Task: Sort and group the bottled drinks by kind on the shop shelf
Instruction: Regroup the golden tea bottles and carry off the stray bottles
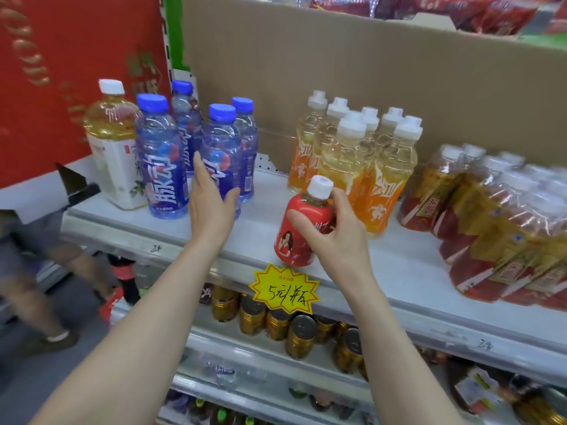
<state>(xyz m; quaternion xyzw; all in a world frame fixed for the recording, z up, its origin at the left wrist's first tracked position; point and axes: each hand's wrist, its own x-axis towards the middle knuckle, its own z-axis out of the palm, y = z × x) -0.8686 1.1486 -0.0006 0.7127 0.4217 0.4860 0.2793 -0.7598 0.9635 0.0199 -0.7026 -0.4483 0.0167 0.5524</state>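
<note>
The small red-labelled plastic bottle with white cap (pixel 302 231) is gripped in the curled fingers of the right hand (pixel 337 240) over the front of the white shelf (pixel 399 265), between groups, probably awaiting its kind; a clear blue-capped bottle (pixel 222 142) is touched by the straight-fingered left hand (pixel 210 204).

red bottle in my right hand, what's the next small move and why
Probably stand the red-labelled bottle, gripped by the right hand, in the bare shelf gap ahead: it matches neither the blue-capped bottles to its left nor the orange-labelled bottles behind it.
</note>
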